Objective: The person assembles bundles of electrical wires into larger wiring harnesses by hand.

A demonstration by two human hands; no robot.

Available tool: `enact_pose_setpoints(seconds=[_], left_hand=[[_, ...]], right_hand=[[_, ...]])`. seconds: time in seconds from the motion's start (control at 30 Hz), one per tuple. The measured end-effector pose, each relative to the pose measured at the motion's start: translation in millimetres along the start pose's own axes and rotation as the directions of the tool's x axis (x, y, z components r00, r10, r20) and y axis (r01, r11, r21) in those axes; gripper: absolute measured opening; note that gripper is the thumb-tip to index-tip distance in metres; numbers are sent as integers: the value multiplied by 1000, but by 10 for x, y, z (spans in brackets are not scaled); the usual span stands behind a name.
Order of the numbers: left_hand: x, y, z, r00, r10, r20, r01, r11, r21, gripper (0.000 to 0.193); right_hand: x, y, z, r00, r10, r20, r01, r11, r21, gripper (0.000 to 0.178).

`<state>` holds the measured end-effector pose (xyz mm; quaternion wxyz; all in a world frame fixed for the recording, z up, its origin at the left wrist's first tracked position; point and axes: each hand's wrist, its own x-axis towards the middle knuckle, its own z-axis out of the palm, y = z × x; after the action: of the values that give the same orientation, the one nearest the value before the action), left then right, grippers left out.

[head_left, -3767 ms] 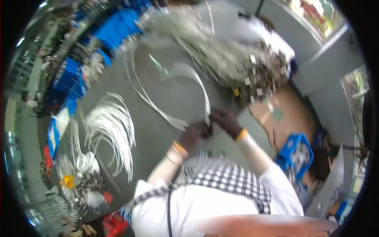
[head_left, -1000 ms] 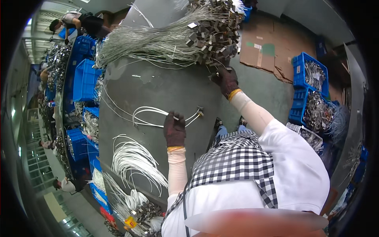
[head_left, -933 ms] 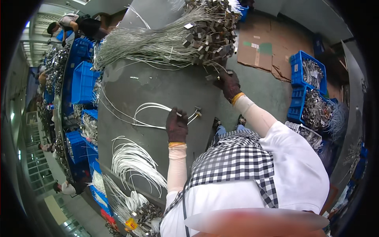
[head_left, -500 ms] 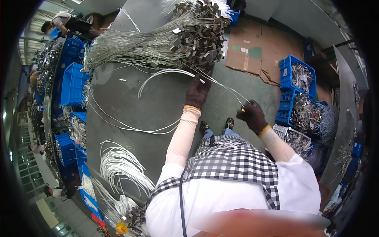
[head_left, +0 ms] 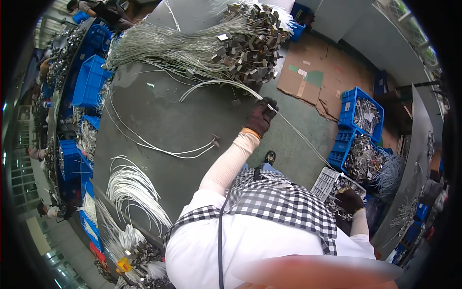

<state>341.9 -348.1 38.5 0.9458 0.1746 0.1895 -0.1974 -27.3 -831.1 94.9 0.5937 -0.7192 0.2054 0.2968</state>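
My left hand point(head_left: 262, 116), in a dark knitted glove, is closed around a few white cables point(head_left: 226, 82) at the table's right edge. Their loose ends curve left over the tabletop. From this hand thin strands run straight down and right toward my right hand point(head_left: 350, 200), also gloved, whose fingers look curled above a pale grey crate point(head_left: 323, 182) of metal-ended cables. The strands' last stretch blurs into the crate's contents. Beyond my left hand lies a big bundle of clear cables point(head_left: 163, 45) with dark metal end pieces point(head_left: 252, 45).
Two looped cables point(head_left: 168, 153) and a bunch of white cables point(head_left: 134, 190) lie on the grey table point(head_left: 159, 115). Blue crates point(head_left: 344, 111) of parts stand at the right, near flattened cardboard point(head_left: 308, 77). More blue crates point(head_left: 90, 82) line the left; a person point(head_left: 108, 12) is far left.
My right hand has moved down and right, over the grey crate, and the strands now stretch straight. My left hand has shifted slightly right. The view has turned a little.
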Motion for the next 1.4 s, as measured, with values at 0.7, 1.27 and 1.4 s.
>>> enact_pose_setpoints(seconds=[0.7, 1.27, 1.4], left_hand=[[129, 476, -66, 981, 146, -130, -136, 987, 83, 16], [-790, -213, 190, 977, 162, -142, -103, 930, 352, 20], [-813, 165, 205, 941, 314, -127, -265, 917, 299, 21]], right_hand=[[1277, -1965, 1320, 987, -57, 149, 71, 994, -89, 22], [1232, -1708, 1739, 991, -46, 124, 68, 982, -177, 26], [863, -1397, 1397, 984, 23, 175, 18, 972, -233, 27]])
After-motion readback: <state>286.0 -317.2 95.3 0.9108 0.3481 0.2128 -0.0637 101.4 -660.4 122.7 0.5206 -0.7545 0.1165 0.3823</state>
